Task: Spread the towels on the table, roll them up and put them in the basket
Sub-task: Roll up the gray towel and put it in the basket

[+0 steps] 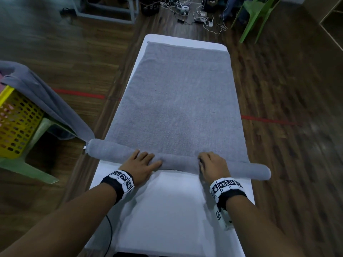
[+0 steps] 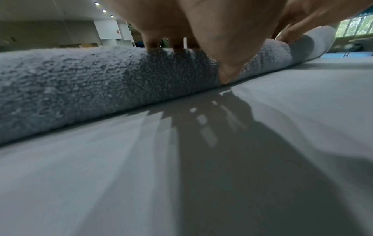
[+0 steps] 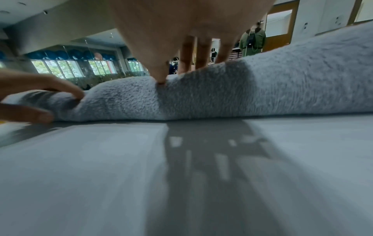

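Both my hands rest flat on the rolled near end of the grey towel (image 1: 178, 101), fingers straight and pressing down: my left hand (image 1: 143, 164) left of the middle, my right hand (image 1: 211, 166) to its right. The roll (image 1: 178, 163) lies across the white table (image 1: 167, 210), sticking out past both side edges; the unrolled part stretches to the far end. The yellow basket (image 1: 14, 123) stands left of the table, another grey towel (image 1: 42, 95) draped over it.
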